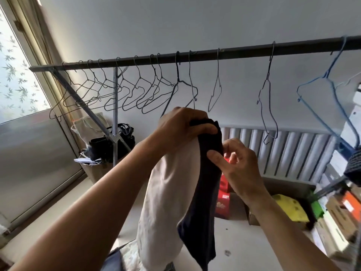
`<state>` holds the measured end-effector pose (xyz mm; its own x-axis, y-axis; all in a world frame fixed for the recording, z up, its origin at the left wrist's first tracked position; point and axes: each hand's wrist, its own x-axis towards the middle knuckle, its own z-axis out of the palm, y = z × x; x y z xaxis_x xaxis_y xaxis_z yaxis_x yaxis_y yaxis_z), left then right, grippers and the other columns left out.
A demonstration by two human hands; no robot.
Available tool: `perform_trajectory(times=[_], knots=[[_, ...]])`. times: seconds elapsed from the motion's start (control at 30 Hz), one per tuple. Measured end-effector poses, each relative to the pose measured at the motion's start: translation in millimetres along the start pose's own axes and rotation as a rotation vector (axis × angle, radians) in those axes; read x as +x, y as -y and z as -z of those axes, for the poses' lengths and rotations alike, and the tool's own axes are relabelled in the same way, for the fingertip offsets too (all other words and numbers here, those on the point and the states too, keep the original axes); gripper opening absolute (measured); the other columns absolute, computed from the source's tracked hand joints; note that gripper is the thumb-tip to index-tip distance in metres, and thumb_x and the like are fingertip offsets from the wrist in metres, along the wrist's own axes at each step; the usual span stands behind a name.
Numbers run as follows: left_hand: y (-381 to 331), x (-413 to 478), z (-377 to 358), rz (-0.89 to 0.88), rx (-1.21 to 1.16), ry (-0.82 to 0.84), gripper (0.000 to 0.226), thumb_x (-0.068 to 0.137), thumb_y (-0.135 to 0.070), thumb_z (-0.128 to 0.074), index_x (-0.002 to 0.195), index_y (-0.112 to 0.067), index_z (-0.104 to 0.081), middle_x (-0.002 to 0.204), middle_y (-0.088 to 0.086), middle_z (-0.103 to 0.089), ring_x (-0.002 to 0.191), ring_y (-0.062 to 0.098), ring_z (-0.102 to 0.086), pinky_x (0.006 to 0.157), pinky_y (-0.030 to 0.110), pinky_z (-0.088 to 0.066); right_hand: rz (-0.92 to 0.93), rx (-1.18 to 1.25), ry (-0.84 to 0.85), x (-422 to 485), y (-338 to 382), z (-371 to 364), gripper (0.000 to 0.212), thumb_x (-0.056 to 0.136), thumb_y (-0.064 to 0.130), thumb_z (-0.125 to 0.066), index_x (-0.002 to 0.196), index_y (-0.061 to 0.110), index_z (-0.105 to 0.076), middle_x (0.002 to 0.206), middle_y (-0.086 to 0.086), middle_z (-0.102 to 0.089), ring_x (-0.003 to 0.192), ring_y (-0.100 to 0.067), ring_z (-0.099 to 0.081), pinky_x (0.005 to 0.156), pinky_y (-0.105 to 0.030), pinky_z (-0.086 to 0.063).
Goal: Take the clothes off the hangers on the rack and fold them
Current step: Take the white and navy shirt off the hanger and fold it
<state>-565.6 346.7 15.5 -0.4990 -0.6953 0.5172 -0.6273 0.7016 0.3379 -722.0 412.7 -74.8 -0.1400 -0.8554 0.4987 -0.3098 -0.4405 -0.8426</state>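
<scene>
While the left hand (181,130) is clamping the tops of two garments together, a long cream-white cloth garment (166,202) and a dark navy cloth garment (205,192), the right hand (236,165) is pinching the navy one just below, thumb against its front and fingers curled behind. Both pieces are hanging in the air in front of the dark horizontal metal rack bar (195,54), below the row of thin wire hangers (136,90), all of which are looking bare. The main risk, as I judge it, is that the single left-hand grip is carrying two cloths at once: if the right hand is tugging the navy piece free, the cream one may be slipping out with it and dropping to the floor. The loose lower ends are also swinging near the red cardboard box (222,196), where they could be catching. A raised elbow could be knocking the nearest hangers off the bar. Much is hard to read: what sort of garments these are is unclear, since only folded lengths are showing; their bottom ends are running out of the frame; the right hand's fingertips are hiding behind the navy cloth; and no folding surface is visible, so where the pieces are going cannot be told.
</scene>
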Motion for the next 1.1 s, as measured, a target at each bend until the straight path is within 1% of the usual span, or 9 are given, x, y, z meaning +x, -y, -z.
perform_trajectory(times=[0.1, 0.23, 0.37, 0.47, 0.53, 0.63, 0.77, 0.87, 1.1], knots=[[-0.7, -2.6, 4.2, 0.008, 0.119, -0.023, 0.045, 0.072, -0.071, -0.048, 0.086, -0.033, -0.068, 0.071, -0.010, -0.065, 0.074, 0.011, -0.058, 0.076, 0.039, -0.049, -0.034, 0.208, 0.039, 0.3, 2.2, -0.4, 0.041, 0.076, 0.040, -0.068, 0.082, 0.001, -0.061, 0.079, -0.018, -0.062, 0.080, -0.034, -0.063, 0.077, -0.049, -0.057], [1.1, -4.5, 12.3, -0.064, 0.138, -0.075, 0.034, 0.080, -0.059, -0.058, 0.084, -0.027, -0.070, 0.074, -0.008, -0.065, 0.074, 0.010, -0.055, 0.072, 0.038, -0.048, -0.136, 0.390, 0.121, -3.1, 6.1, -5.5, 0.018, 0.082, 0.018, -0.072, 0.094, 0.006, -0.065, 0.084, -0.008, -0.072, 0.083, -0.022, -0.071, 0.075, -0.036, -0.059], [11.7, -2.5, 17.2, -0.123, 0.148, -0.139, 0.037, 0.079, -0.061, -0.056, 0.081, -0.027, -0.069, 0.078, -0.010, -0.063, 0.072, 0.010, -0.054, 0.068, 0.038, -0.049, -0.146, 0.283, 0.162, -19.2, 1.7, -14.5, 0.005, 0.084, 0.017, -0.073, 0.086, 0.022, -0.074, 0.080, 0.005, -0.075, 0.077, -0.011, -0.072, 0.066, -0.020, -0.054], [16.9, -3.5, 16.9, -0.195, 0.164, -0.196, 0.039, 0.082, -0.059, -0.054, 0.081, -0.025, -0.072, 0.073, -0.007, -0.066, 0.071, 0.015, -0.060, 0.064, 0.039, -0.050, 0.029, -0.039, 0.075, -39.0, -0.4, -34.4, 0.016, 0.084, 0.037, -0.071, 0.071, 0.029, -0.065, 0.065, 0.016, -0.067, 0.060, -0.004, -0.062, 0.058, -0.022, -0.048], [19.6, -4.2, 15.3, -0.246, 0.145, -0.214, 0.035, 0.086, -0.053, -0.057, 0.081, -0.022, -0.072, 0.071, -0.005, -0.065, 0.067, 0.018, -0.061, 0.061, 0.040, -0.050, 0.162, -0.193, 0.069, -49.4, -2.4, -49.1, 0.020, 0.087, 0.047, -0.060, 0.079, 0.029, -0.062, 0.066, 0.014, -0.065, 0.060, -0.007, -0.060, 0.058, -0.026, -0.049], [21.7, -4.5, 15.4, -0.282, 0.095, -0.238, 0.023, 0.088, -0.042, -0.064, 0.081, -0.022, -0.071, 0.070, -0.007, -0.065, 0.064, 0.016, -0.060, 0.060, 0.039, -0.049, 0.152, -0.268, 0.100, -52.2, -6.5, -56.4, 0.030, 0.093, 0.051, -0.052, 0.093, 0.023, -0.065, 0.075, 0.008, -0.070, 0.069, -0.011, -0.065, 0.066, -0.029, -0.052], [21.7, -6.6, 20.4, -0.302, 0.041, -0.218, 0.022, 0.086, -0.038, -0.068, 0.082, -0.016, -0.073, 0.072, -0.004, -0.066, 0.066, 0.018, -0.061, 0.062, 0.039, -0.049, 0.012, -0.153, 0.038, -44.2, -20.3, -49.0, 0.005, 0.094, 0.037, -0.058, 0.096, 0.036, -0.063, 0.082, 0.016, -0.069, 0.083, 0.005, -0.063, 0.069, -0.010, -0.046], [22.3, -6.6, 25.0, -0.306, 0.039, -0.202, 0.028, 0.086, -0.039, -0.066, 0.082, -0.013, -0.073, 0.072, -0.001, -0.067, 0.066, 0.019, -0.062, 0.062, 0.039, -0.049, -0.031, -0.031, -0.015, -37.1, -33.7, -43.2, 0.013, 0.094, 0.034, -0.056, 0.102, 0.045, -0.059, 0.100, 0.018, -0.068, 0.095, 0.002, -0.063, 0.083, -0.018, -0.052], [16.4, -7.7, 30.8, -0.374, 0.044, -0.177, 0.027, 0.088, -0.037, -0.066, 0.082, -0.012, -0.074, 0.073, -0.002, -0.068, 0.065, 0.016, -0.063, 0.061, 0.037, -0.049, 0.311, -0.056, -0.047, -30.4, -10.7, -46.9, 0.024, 0.088, 0.034, -0.064, 0.111, 0.027, -0.062, 0.139, 0.011, -0.040, 0.131, -0.008, -0.039, 0.103, -0.018, -0.041]])
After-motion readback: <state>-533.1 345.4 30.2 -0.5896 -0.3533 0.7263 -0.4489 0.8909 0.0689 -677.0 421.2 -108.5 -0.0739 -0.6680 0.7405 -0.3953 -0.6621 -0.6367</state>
